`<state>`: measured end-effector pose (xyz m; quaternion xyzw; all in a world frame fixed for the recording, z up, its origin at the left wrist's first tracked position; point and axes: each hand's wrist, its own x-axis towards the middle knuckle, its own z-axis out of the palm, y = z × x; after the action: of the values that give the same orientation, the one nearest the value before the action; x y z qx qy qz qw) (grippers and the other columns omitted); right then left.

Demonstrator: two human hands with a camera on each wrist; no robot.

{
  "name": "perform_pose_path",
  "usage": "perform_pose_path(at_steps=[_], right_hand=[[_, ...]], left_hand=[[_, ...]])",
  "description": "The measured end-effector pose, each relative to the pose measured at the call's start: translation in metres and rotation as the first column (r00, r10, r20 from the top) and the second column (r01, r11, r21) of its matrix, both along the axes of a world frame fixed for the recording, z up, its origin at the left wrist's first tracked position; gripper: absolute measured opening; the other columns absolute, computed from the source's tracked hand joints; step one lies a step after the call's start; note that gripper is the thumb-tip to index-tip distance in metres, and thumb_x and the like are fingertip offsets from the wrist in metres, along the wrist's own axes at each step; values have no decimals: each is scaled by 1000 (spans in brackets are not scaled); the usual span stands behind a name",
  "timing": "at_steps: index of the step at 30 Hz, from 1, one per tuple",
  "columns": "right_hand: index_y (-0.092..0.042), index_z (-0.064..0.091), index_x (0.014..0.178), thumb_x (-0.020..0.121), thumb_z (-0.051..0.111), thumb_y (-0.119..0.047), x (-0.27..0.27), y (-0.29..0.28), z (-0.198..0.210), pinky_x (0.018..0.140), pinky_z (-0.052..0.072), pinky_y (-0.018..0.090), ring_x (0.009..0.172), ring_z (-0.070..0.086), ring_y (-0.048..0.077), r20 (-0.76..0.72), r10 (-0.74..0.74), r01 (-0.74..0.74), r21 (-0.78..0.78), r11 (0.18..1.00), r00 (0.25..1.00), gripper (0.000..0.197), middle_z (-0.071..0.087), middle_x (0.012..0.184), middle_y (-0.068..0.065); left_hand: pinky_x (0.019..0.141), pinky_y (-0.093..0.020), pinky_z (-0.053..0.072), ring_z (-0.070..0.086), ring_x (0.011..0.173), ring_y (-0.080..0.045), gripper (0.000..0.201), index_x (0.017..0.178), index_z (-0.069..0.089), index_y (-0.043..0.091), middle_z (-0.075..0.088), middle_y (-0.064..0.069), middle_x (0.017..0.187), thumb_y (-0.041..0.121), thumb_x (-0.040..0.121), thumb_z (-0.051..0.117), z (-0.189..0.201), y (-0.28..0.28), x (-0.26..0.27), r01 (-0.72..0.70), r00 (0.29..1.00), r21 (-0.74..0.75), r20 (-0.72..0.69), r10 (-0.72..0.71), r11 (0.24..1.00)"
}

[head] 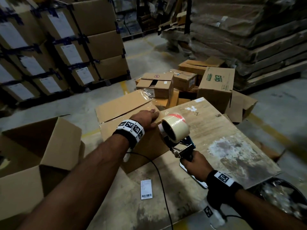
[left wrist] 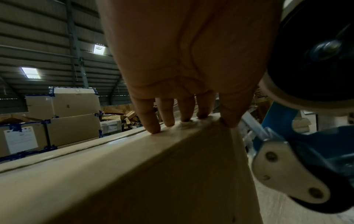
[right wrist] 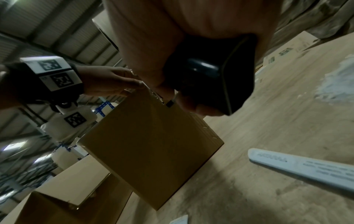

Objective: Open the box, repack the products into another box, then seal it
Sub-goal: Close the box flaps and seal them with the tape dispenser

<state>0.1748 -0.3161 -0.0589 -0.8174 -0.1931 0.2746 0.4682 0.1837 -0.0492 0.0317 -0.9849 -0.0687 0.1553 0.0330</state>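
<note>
Looks like I'm on sealing now: box (head: 126, 117) sits closed on the counter (head: 216, 138), left hand (head: 146, 117) flat on its right edge, right hand (head: 192, 161) wrapped round the tape gun (head: 176, 130). Emptied box (head: 41, 146) near left.

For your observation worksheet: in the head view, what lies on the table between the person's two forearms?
A white barcode label lies flat on the wooden table, and a black cable runs across beside it. The head view shows this.
</note>
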Motion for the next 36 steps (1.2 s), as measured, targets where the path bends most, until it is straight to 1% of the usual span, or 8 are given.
perform_pose_path(at_steps=[7,14,16,19,22,27,32,36], right_hand=[[-20,50,64,84,57,-8,3,13,-1,40,32,20,40,40,14,-96,-21,24,37,999,995,25,45,50,1],[-9,47,67,82,55,-9,4,23,-12,46,28,31,43,34,18,-310,-54,93,112,989,949,16,38,54,11],[-8,46,70,88,55,-7,5,23,-8,45,29,29,41,35,19,-427,-37,113,154,982,903,20,39,53,11],[-7,51,73,92,56,-9,11,19,3,48,38,27,46,43,21,-648,27,190,263,946,761,20,47,58,10],[-9,53,69,93,52,-12,23,6,18,46,37,24,46,42,19,-729,72,170,253,952,681,24,47,59,8],[-12,44,68,90,56,-5,30,-39,-1,46,30,26,43,34,17,-618,56,94,208,974,785,26,35,56,10],[-7,43,82,89,50,3,51,-72,-23,56,30,36,49,37,19,-331,-115,161,116,980,937,14,38,62,10],[-20,52,106,84,51,12,82,-100,-26,65,41,17,80,53,11,1,-2,2,-79,997,1000,38,55,91,-1]], left_hand=[[112,-47,31,34,137,-34,68,153,18,22,17,-6,160,43,96,48,-6,10,5,52,999,13,-16,-52,999],[113,-51,30,22,143,-32,72,154,11,26,9,-3,162,39,94,50,-12,15,7,41,999,14,-33,-40,999],[112,-52,30,23,143,-33,72,154,11,26,10,-4,162,39,94,50,-12,16,8,38,998,13,-40,-37,999],[113,-50,28,24,142,-33,72,154,11,25,11,-5,162,39,95,49,-8,15,8,41,997,10,-59,-41,999],[114,-48,27,25,142,-32,71,154,12,24,11,-5,162,38,95,50,-2,11,4,31,998,2,-61,-31,1000],[116,-42,25,27,141,-31,71,154,12,20,12,-8,161,31,96,51,5,-1,2,-11,999,5,-44,11,1000],[116,-49,25,21,144,-32,69,154,10,23,9,-5,162,28,97,48,-6,-13,-4,-134,991,-35,-3,134,990],[119,-46,19,14,146,-32,67,154,6,20,6,-5,162,31,99,42,-14,-27,-9,-198,978,-22,70,199,980]])
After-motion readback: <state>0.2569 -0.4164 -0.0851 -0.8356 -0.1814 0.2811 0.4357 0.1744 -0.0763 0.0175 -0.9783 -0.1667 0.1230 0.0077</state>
